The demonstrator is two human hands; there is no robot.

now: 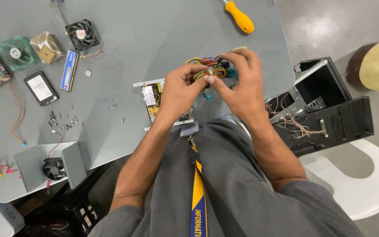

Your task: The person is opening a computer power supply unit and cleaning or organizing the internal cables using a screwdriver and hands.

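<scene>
Wire bundle (207, 66), multicoloured (yellow, red, green, black leads) with teal plug housings, held just above centre of frame, over the grey table (154, 30) edge and above an opened power-supply board (153, 98) in its metal tray. Left hand (178, 90) curled, thumb and forefinger pinching the leads near a small white connector; right hand (242, 83) closed around the far side of the bundle, fingertips meeting the left's at the pinch point, a pale plug end showing above the knuckles. Judged light and floppy: thin insulated leads, bending freely, springing back a little, still tethered to the board below, so any pull transfers to solder joints. Judged fragile at both ends. Best grasped on the hard plastic plug bodies, not on bare wire; insulation likely smooth but not slippery. Elsewhere: orange-handled screwdriver (240, 16) at top centre; black fan (82, 34), heat sink (47, 47) and blue memory stick (69, 70) at upper left; black drive (41, 87) beside them; loose screws (62, 121) at left centre; open black computer case (319, 105) at right, on the floor side.
</scene>
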